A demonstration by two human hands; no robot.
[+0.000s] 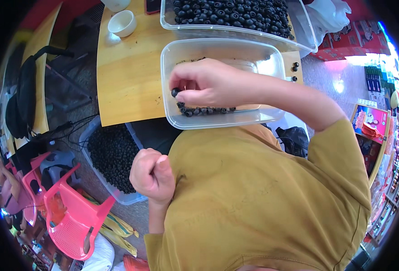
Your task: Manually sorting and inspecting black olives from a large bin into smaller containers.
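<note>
Over a clear plastic tub (172, 118) on the table, my right hand (204, 83) pinches a small round black piece (176, 92) between thumb and fingertips. Several similar black pieces (199, 111) lie along the near side of that tub's floor, partly hidden by the hand. My left hand (152, 176) is closed in a fist in front of my shirt, with the thumb against the curled fingers. Anything inside that fist is hidden. Beside it, lower down, stands a clear tub (138, 140) filled with small black pieces (111, 156).
Behind the near tub, another clear tub (240, 31) holds a heap of black pieces (231, 13). A white bowl (122, 23) rests on the wooden table (127, 81). Loose black pieces (295, 67) lie at the table's right edge. A pink chair (73, 230) stands at lower left.
</note>
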